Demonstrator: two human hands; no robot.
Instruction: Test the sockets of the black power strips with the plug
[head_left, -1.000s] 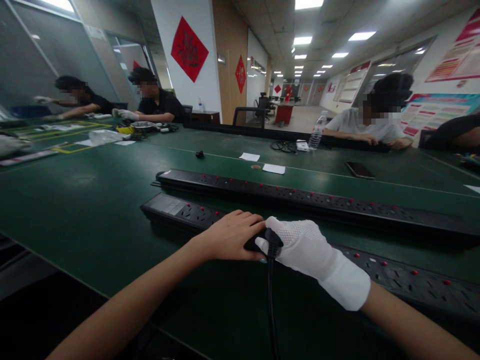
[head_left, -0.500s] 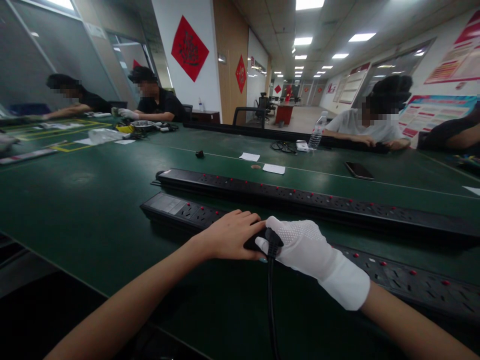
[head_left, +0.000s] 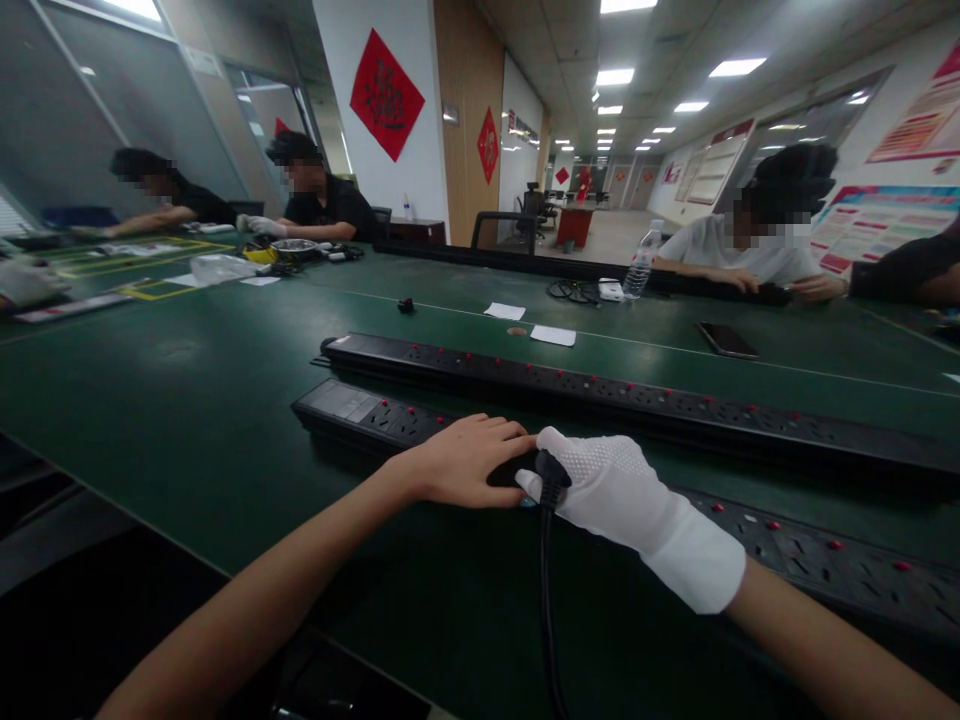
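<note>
My bare left hand [head_left: 472,460] lies over the nearer black power strip [head_left: 349,405], its fingers closed round a dark piece beside the plug. My right hand [head_left: 600,480], in a white dotted glove, grips a black plug [head_left: 553,470] between thumb and fingers. From the plug a thick black cable [head_left: 549,600] hangs down toward the table's near side. My two hands meet at the plug. The strip's sockets and red dots show on both sides of my hands; its middle is hidden under them.
Behind lies a longer black power strip [head_left: 465,370]. Farther off on the green table [head_left: 187,430] are white papers [head_left: 553,335], a small black part [head_left: 406,305], a phone [head_left: 727,340] and a bottle [head_left: 643,260]. Several people sit around the table.
The whole view has shifted slightly, so most things sit a little farther right. Both hands keep their grip at the plug, with no clear movement against the strip.
</note>
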